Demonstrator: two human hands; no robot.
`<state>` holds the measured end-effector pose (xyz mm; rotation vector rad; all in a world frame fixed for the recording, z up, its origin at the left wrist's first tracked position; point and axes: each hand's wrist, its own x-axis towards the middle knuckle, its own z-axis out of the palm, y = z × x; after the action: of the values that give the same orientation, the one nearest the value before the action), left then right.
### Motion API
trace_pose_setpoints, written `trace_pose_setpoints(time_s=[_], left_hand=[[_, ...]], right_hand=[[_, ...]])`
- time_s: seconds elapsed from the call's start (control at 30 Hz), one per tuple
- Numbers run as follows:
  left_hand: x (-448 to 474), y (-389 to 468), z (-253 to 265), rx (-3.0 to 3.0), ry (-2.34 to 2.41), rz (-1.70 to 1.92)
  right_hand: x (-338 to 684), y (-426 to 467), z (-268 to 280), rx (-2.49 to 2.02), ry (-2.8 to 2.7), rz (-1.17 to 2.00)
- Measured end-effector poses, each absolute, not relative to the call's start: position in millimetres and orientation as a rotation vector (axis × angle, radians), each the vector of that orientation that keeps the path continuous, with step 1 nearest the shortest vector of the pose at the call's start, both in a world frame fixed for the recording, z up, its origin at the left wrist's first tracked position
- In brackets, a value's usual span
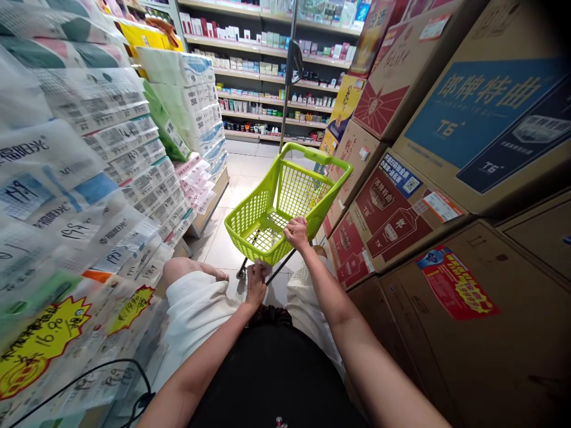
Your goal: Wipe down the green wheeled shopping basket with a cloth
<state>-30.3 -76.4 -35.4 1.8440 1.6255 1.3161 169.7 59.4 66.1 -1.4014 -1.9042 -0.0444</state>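
A lime-green shopping cart [252, 209] with a latticed plastic basket stands right in front of my legs, its handle at the far side. Nothing lies in the basket that I can make out. My right hand [296, 233] is closed over the basket's near right rim. Just below the near rim is my left hand [256, 284], its fingers bent and pressed together. A small pale thing shows at those fingertips, too small to name. Whether the left hand touches the basket I cannot tell.
Wrapped paper packs [120, 148] with handwritten prices are stacked on the left. Cardboard cartons [482, 113] wall the right side. Shelves [259, 77] of small boxed goods stand across the far end. A thin metal pole [289, 89] rises behind the cart. A black cable [111, 361] hangs lower left.
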Motion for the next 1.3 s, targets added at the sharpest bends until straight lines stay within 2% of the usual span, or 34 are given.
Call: trace_pose_setpoints(time_s=[0.2,0.37,0.53,0.73,0.93,1.1,1.3], left_hand=[[-35,-72,-30,1.956,1.576,1.398],[-37,-71,-33,1.989,1.559,1.307],[-30,-71,-25,2.056,1.546,1.440],[-32,-78,-31,2.061,1.449,1.305],[-42,-62,-13,1.892,1.543,1.673],[-45,-62,-19,1.784,1.594,1.601],[-47,-56,-9,1.841,1.527,1.745]], right_hand=[[170,59,66,-1.418,-1.906,-0.043],[169,60,66,-1.415,-1.889,-0.075],[170,59,66,-1.408,-1.891,-0.119],[168,58,67,-1.424,-1.898,-0.143],[169,55,66,-1.421,-1.914,-0.096],[175,53,70,-1.401,-1.969,-0.007],[189,53,74,-1.379,-1.998,0.058]])
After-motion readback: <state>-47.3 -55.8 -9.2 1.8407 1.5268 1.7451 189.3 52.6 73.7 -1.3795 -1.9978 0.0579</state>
